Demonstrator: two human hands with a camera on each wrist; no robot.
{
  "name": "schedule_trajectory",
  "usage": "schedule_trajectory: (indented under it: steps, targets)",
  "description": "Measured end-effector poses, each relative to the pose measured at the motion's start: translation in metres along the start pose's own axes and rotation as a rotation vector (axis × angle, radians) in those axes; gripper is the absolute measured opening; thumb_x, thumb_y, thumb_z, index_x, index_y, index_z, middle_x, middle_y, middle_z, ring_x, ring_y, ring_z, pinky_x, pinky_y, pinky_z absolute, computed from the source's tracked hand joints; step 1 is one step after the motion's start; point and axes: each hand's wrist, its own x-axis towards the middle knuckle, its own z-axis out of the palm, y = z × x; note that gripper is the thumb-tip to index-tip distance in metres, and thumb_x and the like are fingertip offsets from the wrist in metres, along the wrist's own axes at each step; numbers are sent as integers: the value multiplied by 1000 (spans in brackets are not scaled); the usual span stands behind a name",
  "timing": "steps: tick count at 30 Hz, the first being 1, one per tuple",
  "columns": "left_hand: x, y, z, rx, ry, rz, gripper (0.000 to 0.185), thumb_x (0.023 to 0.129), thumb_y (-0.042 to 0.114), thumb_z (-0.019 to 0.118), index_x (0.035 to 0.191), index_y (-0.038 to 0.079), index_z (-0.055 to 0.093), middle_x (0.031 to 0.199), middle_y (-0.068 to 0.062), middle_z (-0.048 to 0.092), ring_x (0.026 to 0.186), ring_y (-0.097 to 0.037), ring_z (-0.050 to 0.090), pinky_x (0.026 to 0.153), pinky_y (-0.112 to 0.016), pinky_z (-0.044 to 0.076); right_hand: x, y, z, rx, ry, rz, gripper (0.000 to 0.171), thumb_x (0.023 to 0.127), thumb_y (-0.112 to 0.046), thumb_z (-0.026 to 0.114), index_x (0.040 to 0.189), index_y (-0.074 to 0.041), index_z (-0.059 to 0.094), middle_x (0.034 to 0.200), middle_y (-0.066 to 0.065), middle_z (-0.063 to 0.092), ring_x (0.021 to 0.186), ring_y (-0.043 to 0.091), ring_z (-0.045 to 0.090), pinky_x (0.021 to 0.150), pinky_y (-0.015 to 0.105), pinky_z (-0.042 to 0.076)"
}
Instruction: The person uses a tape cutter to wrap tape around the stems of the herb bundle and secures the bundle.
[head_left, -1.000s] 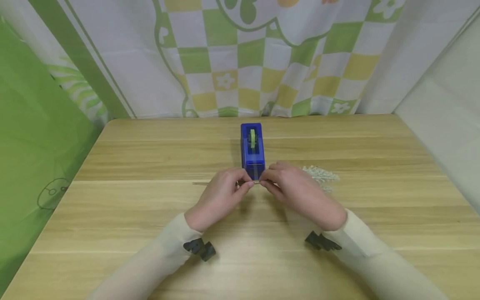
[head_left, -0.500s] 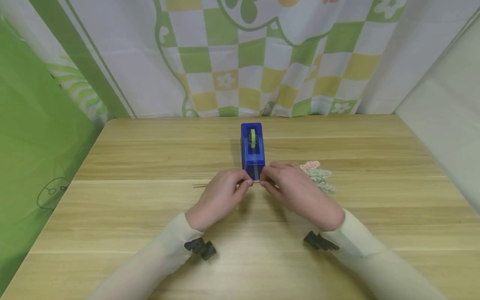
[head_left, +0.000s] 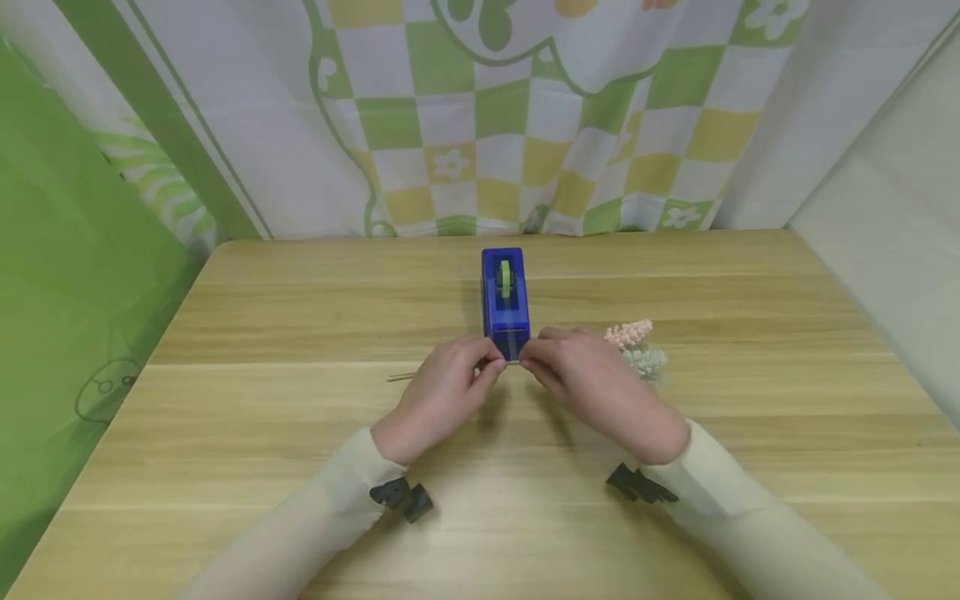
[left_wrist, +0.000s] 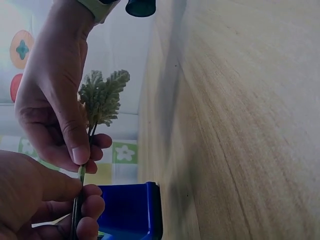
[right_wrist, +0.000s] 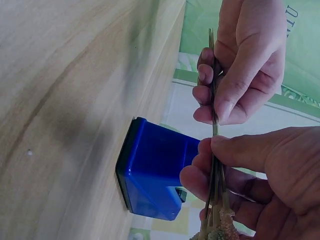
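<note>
Both hands pinch a thin bunch of flower stems [head_left: 400, 377] held level just in front of a blue tape dispenser [head_left: 506, 312]. My left hand [head_left: 446, 387] grips the stems between thumb and fingers, their bare ends sticking out to its left. Close beside it, my right hand [head_left: 596, 383] pinches the same bunch nearer the flower heads. Past the right hand show a pink flower head [head_left: 628, 334] and pale green heads [head_left: 645, 362]. A shiny light stretch of the stems [left_wrist: 81, 172] lies between the two thumbs in the left wrist view. A green-rimmed tape roll [head_left: 506, 279] sits in the dispenser.
The wooden table [head_left: 315, 308] runs back to a checked curtain [head_left: 498, 117]. A green cloth [head_left: 75, 250] hangs at the left, with a thin dark wire loop [head_left: 105, 385] by the table's edge. Dark wrist cameras [head_left: 402, 497] sit on both cuffs.
The bunch has turned in the fingers: the pink flower head has come into view beyond the right hand, and the stem ends have shifted slightly. Both hands stay nearly in place.
</note>
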Motion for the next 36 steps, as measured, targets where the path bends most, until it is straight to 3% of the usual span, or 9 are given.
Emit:
schedule_trajectory:
  steps: [5,8,14,18,23,29,36]
  targets:
    - [1,1,-1,-2,4,7,16,105,17,64,103,7,76,93,-5,72,67,-11,52,59,-22,43,-1,2,1,-20,40,-25,8,96,-15,76,101,-10,80,92,1,78,86,19,73,101,49,56]
    - [2,0,-1,-8,25,15,15,104,17,65,101,7,75,93,-4,72,69,-11,53,62,-23,45,-1,3,1,-23,58,-32,7,95,-14,78,100,-11,80,92,1,79,87,18,74,104,49,54]
    - [3,0,-1,-30,40,-1,11,102,16,67,99,8,74,96,-4,73,77,-13,59,72,-28,52,1,3,1,-11,54,-26,6,95,-16,77,100,-12,78,91,0,77,85,17,72,99,48,56]
    - [3,0,-1,-46,44,-11,10,102,17,68,99,9,74,98,-4,73,82,-14,61,77,-31,54,2,4,2,19,32,-6,7,96,-17,76,102,-12,77,89,-2,73,76,12,65,82,39,58]
    - [2,-1,0,-53,56,-9,9,101,16,69,98,10,74,97,-3,73,81,-14,60,76,-31,52,3,4,3,63,0,12,9,100,-16,72,103,-10,77,86,-2,70,68,8,55,65,26,50]
    - [3,-3,1,-56,53,-12,9,101,17,69,97,11,74,95,-2,72,78,-13,57,72,-28,49,4,6,3,94,-9,10,9,101,-14,70,103,-8,77,88,0,70,70,8,57,68,27,53]
    - [5,-3,0,-39,22,-2,24,107,20,60,92,6,73,81,-2,61,70,-13,51,64,-25,44,4,8,3,119,-7,21,8,100,-12,70,104,-8,76,92,0,70,75,9,59,70,29,54]
